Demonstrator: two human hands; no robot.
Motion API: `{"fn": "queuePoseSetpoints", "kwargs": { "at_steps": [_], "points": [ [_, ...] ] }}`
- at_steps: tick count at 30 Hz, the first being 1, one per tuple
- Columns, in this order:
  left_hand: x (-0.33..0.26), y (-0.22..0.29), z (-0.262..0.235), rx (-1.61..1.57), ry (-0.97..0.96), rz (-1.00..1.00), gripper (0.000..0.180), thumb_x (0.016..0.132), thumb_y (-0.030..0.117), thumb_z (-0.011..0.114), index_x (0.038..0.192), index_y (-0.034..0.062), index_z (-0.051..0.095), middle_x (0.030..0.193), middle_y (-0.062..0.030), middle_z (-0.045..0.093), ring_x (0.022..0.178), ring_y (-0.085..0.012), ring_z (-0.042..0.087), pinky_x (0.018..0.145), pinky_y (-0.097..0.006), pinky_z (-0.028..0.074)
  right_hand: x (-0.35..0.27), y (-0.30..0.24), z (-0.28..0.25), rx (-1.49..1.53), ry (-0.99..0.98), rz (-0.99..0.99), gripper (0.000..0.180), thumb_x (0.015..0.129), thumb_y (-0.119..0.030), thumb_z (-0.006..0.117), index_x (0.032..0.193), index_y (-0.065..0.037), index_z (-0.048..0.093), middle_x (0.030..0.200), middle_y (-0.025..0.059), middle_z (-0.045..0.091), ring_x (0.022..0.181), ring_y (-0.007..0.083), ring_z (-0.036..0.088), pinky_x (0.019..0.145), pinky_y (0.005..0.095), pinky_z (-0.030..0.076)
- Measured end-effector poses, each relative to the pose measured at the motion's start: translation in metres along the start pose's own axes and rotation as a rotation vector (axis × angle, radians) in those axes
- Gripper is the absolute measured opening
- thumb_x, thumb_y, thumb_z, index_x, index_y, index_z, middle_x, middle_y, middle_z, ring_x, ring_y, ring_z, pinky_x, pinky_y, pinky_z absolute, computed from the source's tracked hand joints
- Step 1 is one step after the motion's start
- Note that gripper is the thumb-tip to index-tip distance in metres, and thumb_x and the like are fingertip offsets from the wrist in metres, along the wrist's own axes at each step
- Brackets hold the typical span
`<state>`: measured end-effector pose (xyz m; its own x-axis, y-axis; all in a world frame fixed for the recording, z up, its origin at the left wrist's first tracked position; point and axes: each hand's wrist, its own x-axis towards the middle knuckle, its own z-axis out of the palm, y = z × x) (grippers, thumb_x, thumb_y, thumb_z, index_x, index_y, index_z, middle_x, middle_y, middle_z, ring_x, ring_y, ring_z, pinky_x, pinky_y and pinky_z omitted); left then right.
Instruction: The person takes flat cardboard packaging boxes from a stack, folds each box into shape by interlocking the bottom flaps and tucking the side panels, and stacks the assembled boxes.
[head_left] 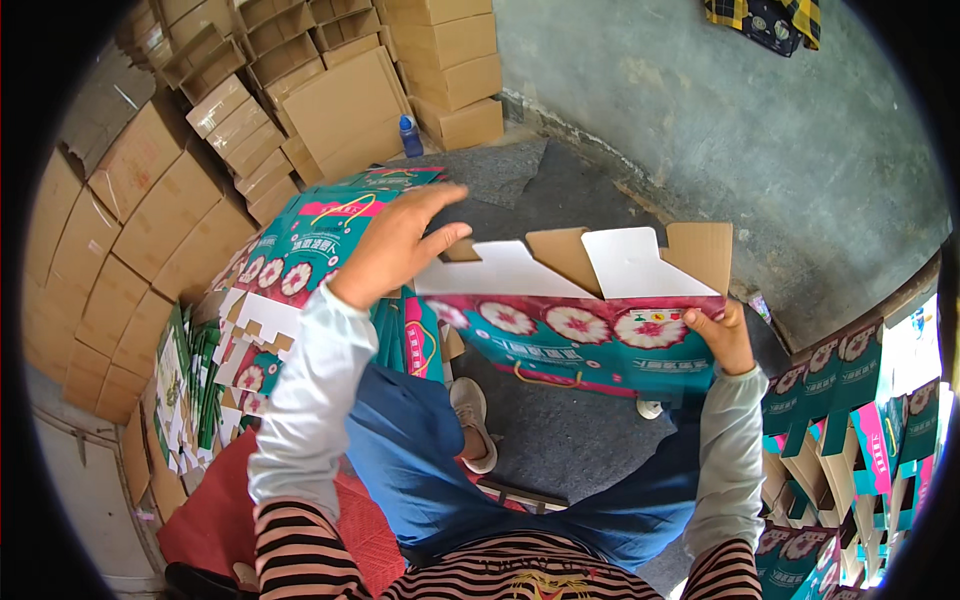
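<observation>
We have the teal-and-maroon carton [590,335] in front, long axis left-right, open flaps [622,262] along its far edge, right hand [728,340] clamped on its right end, left hand [395,245], thumb and fingers apart, by its left end, contact unclear.

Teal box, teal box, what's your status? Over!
Right hand holding teal box. Left hand open by its left end, touch unclear. Flaps open. Nothing seen blocking it.
</observation>
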<state>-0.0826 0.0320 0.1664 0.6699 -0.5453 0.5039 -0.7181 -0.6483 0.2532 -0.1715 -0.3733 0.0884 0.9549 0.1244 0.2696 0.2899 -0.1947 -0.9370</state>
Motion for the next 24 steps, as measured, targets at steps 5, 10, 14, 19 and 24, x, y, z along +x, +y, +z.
{"fn": "queuePoseSetpoints", "kwargs": {
  "at_steps": [5, 10, 14, 19, 24],
  "points": [
    [0.003, 0.002, 0.005, -0.42, -0.541, -0.194, 0.029, 0.09, 0.026, 0.056, 0.102, 0.0001, 0.06, 0.086, -0.0078, 0.063, 0.082, -0.0132, 0.06, 0.073, -0.026, 0.047, 0.009, 0.006, -0.016, 0.113, -0.052, 0.028, 0.019, 0.081, -0.012, 0.068, 0.096, 0.001, 0.066, 0.089, 0.0016, 0.066, 0.083, 0.0083, 0.057, 0.076, 0.0252, 0.045],
    [0.003, 0.005, 0.008, -0.377, -0.669, -0.234, 0.032, 0.092, 0.03, 0.053, 0.081, 0.0006, 0.058, 0.066, -0.0049, 0.054, 0.063, -0.0122, 0.05, 0.06, -0.028, 0.042, 0.019, 0.022, -0.021, 0.126, -0.027, -0.019, 0.021, 0.081, -0.013, 0.068, 0.098, 0.0, 0.064, 0.088, 0.0001, 0.065, 0.083, 0.0079, 0.057, 0.077, 0.0247, 0.045],
    [0.014, 0.017, 0.001, -0.375, -0.656, -0.185, 0.03, 0.093, 0.028, 0.051, 0.083, 0.0014, 0.057, 0.065, -0.005, 0.052, 0.062, -0.0127, 0.049, 0.059, -0.028, 0.042, 0.028, 0.044, -0.044, -0.039, 0.028, 0.125, 0.036, 0.091, -0.034, 0.054, 0.104, -0.001, 0.063, 0.096, 0.003, 0.065, 0.088, 0.0116, 0.059, 0.081, 0.0263, 0.045],
    [0.029, 0.037, 0.001, -0.287, -0.582, -0.016, 0.023, 0.091, 0.022, 0.052, 0.081, 0.0016, 0.054, 0.072, -0.0146, 0.059, 0.067, -0.03, 0.058, 0.058, -0.038, 0.043, 0.017, 0.035, -0.063, 0.597, 0.064, 0.014, 0.091, 0.088, -0.067, 0.009, 0.118, 0.008, 0.052, 0.118, 0.0165, 0.057, 0.111, 0.0245, 0.053, 0.097, 0.0332, 0.036],
    [0.04, 0.06, 0.01, 0.035, -0.481, 0.254, 0.01, 0.084, 0.015, 0.055, 0.083, 0.0053, 0.055, 0.075, -0.0109, 0.06, 0.072, -0.0308, 0.059, 0.059, -0.038, 0.045, 0.002, -0.039, -0.083, 0.067, -0.3, -0.011, 0.077, 0.09, -0.062, 0.025, 0.112, 0.004, 0.057, 0.105, 0.017, 0.062, 0.095, 0.0243, 0.06, 0.083, 0.0341, 0.047]
  ]
}}
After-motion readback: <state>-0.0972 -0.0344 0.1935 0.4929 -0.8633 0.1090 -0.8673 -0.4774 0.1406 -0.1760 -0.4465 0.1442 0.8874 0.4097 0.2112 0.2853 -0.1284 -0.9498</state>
